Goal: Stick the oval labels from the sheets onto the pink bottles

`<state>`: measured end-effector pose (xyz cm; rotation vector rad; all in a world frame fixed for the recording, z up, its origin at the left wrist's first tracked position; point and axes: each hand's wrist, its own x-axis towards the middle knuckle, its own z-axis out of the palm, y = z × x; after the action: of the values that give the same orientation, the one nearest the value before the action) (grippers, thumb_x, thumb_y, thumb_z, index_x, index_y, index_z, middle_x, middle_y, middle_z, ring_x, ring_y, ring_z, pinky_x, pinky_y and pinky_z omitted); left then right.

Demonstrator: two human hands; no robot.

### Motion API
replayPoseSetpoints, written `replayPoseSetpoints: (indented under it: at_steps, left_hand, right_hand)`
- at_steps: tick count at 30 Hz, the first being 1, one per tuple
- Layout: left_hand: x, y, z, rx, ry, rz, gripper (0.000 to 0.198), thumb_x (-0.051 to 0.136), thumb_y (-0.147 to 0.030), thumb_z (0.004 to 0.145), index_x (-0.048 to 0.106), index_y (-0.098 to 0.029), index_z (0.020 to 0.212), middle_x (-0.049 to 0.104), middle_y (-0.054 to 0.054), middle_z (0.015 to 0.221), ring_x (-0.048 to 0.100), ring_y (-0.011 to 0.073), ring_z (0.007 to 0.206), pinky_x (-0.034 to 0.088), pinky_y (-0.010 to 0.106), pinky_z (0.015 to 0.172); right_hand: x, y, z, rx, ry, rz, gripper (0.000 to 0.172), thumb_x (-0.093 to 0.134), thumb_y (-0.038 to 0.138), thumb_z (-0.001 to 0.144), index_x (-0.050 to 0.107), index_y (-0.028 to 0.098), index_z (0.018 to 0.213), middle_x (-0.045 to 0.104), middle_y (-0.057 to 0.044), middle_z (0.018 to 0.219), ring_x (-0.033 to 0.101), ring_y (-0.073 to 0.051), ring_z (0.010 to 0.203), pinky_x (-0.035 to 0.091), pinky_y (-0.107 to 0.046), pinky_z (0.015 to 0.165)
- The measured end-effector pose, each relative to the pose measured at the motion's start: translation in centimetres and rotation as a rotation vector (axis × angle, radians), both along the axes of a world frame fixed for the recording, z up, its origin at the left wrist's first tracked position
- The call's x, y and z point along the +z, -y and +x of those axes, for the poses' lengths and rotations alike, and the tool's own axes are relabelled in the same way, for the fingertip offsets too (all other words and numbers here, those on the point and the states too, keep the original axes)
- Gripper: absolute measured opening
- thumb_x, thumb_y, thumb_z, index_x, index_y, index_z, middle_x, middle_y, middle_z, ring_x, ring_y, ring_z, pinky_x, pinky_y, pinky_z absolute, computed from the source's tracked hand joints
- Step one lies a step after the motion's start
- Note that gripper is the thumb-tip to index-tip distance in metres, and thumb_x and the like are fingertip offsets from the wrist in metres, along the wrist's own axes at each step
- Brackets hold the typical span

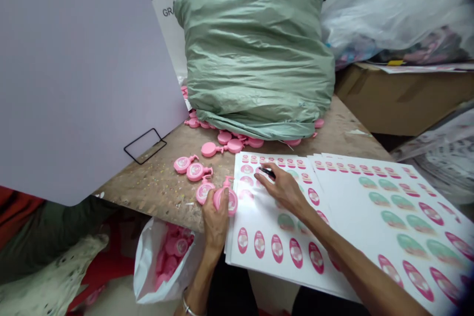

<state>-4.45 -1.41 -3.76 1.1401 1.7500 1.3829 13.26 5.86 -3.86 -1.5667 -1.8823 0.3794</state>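
My left hand [216, 222] is closed around a round pink toy pump bottle [231, 201] at the table's front edge. Just behind it another pink bottle [204, 191] with a label lies on the wood. My right hand [284, 188] pinches a thin black tool [267, 173], its exact kind unclear, over the upper left of a sticker sheet [255, 212]. Pink ovals, green half-rounds and small pink stickers are printed on this white sheet. Two more labelled pink bottles [196, 172] lie farther left.
A big green sack [259, 54] stands at the back, several pink bottles [234, 145] by its foot. More sticker sheets [348, 202] lie to the right. Below the table edge hangs a white bag [146, 266] of pink pieces. A pale panel [85, 74] blocks the left.
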Motion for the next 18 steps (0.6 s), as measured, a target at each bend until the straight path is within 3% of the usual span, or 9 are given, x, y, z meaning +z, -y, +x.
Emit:
replayPoseSetpoints:
  at_steps: [5, 7, 11, 14, 18]
  left_hand:
    - [-1.8, -1.7, -3.7, 0.019, -0.436, -0.008, 0.026, 0.056, -0.042, 0.084, 0.067, -0.022, 0.096, 0.067, 0.012, 0.090, 0.061, 0.0286, 0.089, 0.044, 0.039, 0.082]
    - [-2.3, -2.1, -4.2, 0.044, -0.559, 0.044, 0.029, 0.057, -0.039, 0.084, 0.066, -0.020, 0.105, 0.065, 0.015, 0.103, 0.058, 0.0315, 0.100, 0.043, 0.043, 0.087]
    - [-2.4, -2.1, -4.9, 0.117, -0.743, 0.143, 0.039, 0.059, -0.034, 0.083, 0.061, -0.018, 0.118, 0.053, 0.018, 0.126, 0.048, 0.0350, 0.117, 0.039, 0.051, 0.096]
    - [-1.5, -2.0, -5.4, 0.090, -0.644, 0.251, 0.033, 0.055, -0.029, 0.086, 0.061, -0.019, 0.117, 0.052, 0.016, 0.125, 0.048, 0.0313, 0.119, 0.040, 0.048, 0.098]
    - [0.6, -2.5, -4.6, 0.005, -0.275, 0.287, 0.022, 0.057, -0.028, 0.086, 0.066, -0.021, 0.105, 0.060, 0.012, 0.113, 0.055, 0.0253, 0.110, 0.043, 0.038, 0.096]
  right_hand:
    - [1.2, -8.7, -4.5, 0.264, 0.206, 0.060, 0.024, 0.062, 0.024, 0.081, 0.065, 0.019, 0.105, 0.071, -0.009, 0.096, 0.064, -0.024, 0.094, 0.045, -0.032, 0.079]
    - [1.5, -11.0, -7.1, 0.321, 0.217, 0.044, 0.017, 0.061, 0.025, 0.085, 0.066, 0.017, 0.099, 0.069, -0.007, 0.094, 0.063, -0.022, 0.094, 0.046, -0.032, 0.081]
    - [1.6, -13.5, -9.9, 0.371, 0.186, 0.007, 0.031, 0.055, 0.036, 0.092, 0.058, 0.016, 0.115, 0.060, -0.007, 0.115, 0.060, -0.019, 0.099, 0.052, -0.039, 0.084]
    - [2.3, -14.3, -9.1, 0.384, 0.106, 0.002, 0.025, 0.056, 0.035, 0.090, 0.063, 0.015, 0.105, 0.064, -0.007, 0.104, 0.062, -0.017, 0.092, 0.051, -0.034, 0.080]
    - [4.4, -12.7, -5.5, 0.378, -0.074, -0.030, 0.032, 0.050, 0.041, 0.091, 0.067, 0.015, 0.099, 0.068, -0.004, 0.086, 0.062, -0.015, 0.078, 0.046, -0.026, 0.068]
